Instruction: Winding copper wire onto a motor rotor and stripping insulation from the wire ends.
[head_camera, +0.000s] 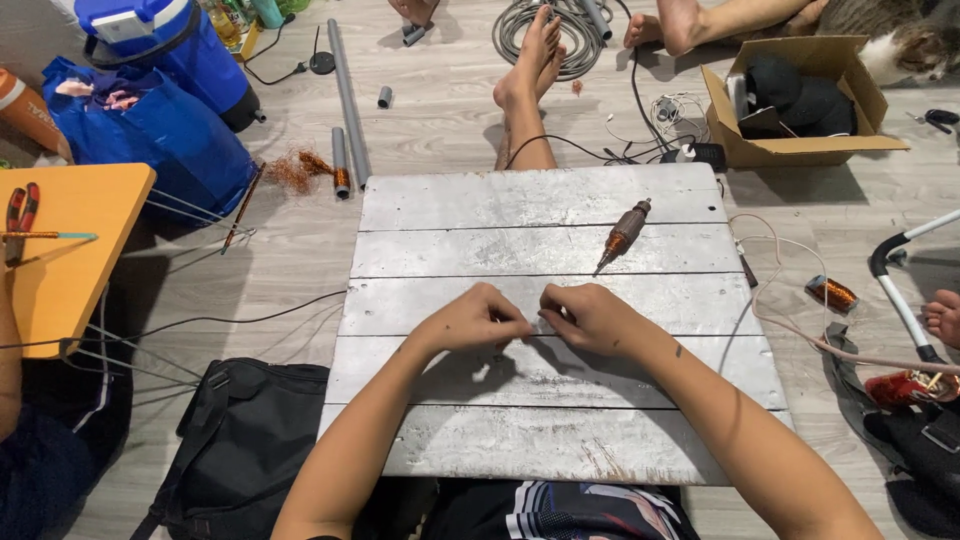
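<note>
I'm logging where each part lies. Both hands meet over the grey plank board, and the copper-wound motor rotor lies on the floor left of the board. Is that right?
Not quite. The head view shows the motor rotor lying on the plank board itself, beyond the hands, not on the floor. The rest holds: left hand and right hand meet over the board.

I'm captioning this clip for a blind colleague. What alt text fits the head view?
Two bare hands, left hand and right hand, meet fingertip to fingertip over a grey plank board, pinching something too small to make out. A copper-wound motor armature lies farther up the board, with a cardboard box on the floor beyond.
</note>
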